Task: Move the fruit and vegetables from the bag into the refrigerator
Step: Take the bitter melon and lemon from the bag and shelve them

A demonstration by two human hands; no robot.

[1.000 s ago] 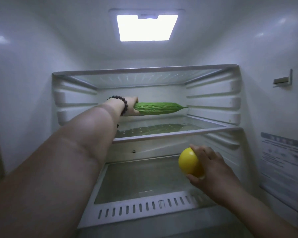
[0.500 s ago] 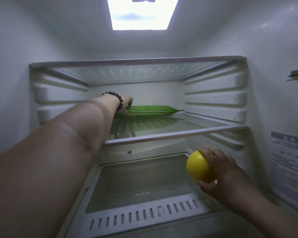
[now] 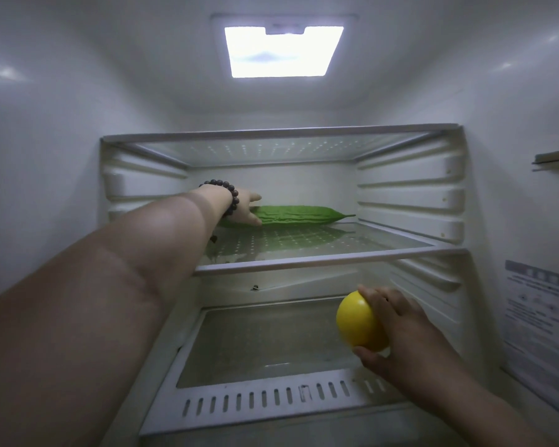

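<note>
Inside the fridge (image 3: 78, 130), at about 12 o'clock on the middle glass shelf (image 3: 336, 258), the gourd (image 3: 300, 215) lies flat, its pointed tip aimed toward 3 o'clock. The left arm stretches straight in from 8 o'clock, a dark bead bracelet (image 3: 229, 195) around the wrist. The left hand (image 3: 247, 208) rests on the gourd's blunt end, thumb low against the shelf; its fingers curve loosely around that end, though whether they grip it or merely touch it cannot be told. At 5 o'clock, below the shelf and above the drawer cover (image 3: 265, 343), the right hand (image 3: 397, 333) reaches in with the wrist bent, fingers spread over the top and thumb beneath, clasping the lemon (image 3: 357, 321).
</note>
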